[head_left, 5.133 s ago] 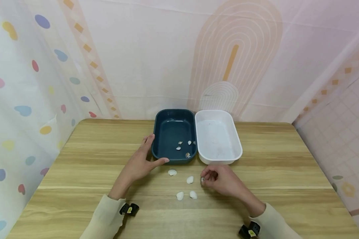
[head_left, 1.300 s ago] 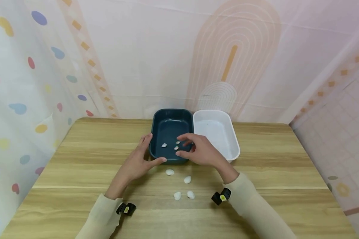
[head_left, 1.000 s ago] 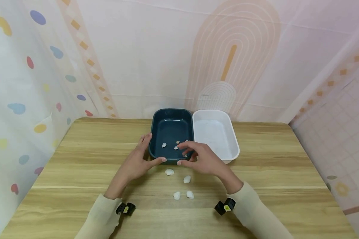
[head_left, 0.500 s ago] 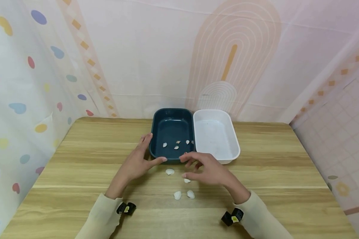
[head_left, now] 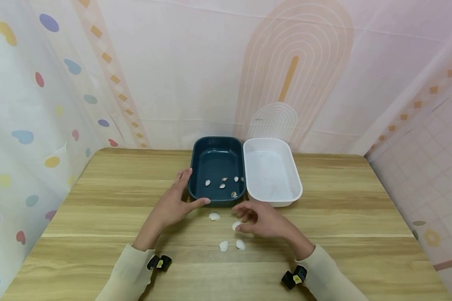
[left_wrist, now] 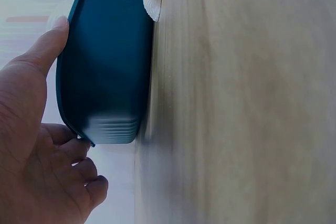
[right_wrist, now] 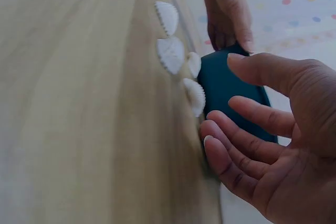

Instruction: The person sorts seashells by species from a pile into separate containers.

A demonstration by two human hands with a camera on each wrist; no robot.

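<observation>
My left hand (head_left: 175, 205) rests against the near left corner of a dark blue tray (head_left: 199, 167), fingers up its left side and thumb along its front wall; the left wrist view shows this hand (left_wrist: 37, 145) against the tray (left_wrist: 105, 66). Several small shells (head_left: 222, 186) lie inside it. My right hand (head_left: 254, 219) hovers low over the table with loose, spread fingers and holds nothing; its thumb tip is right beside a white shell (head_left: 236, 225). Three more white shells (head_left: 214, 216) (head_left: 224, 246) (head_left: 240, 245) lie nearby. The right wrist view shows those fingers (right_wrist: 247, 119) next to a shell (right_wrist: 195, 95).
A white tray (head_left: 295, 184) stands touching the blue tray's right side, near the back of the wooden table (head_left: 342, 225). Patterned fabric walls close in the back and both sides. A black wrist camera (head_left: 293, 279) sits on each sleeve.
My right hand carried a shell from the table into the blue tray, then drew back toward me to the shells on the table. My left hand stayed at the tray corner.
</observation>
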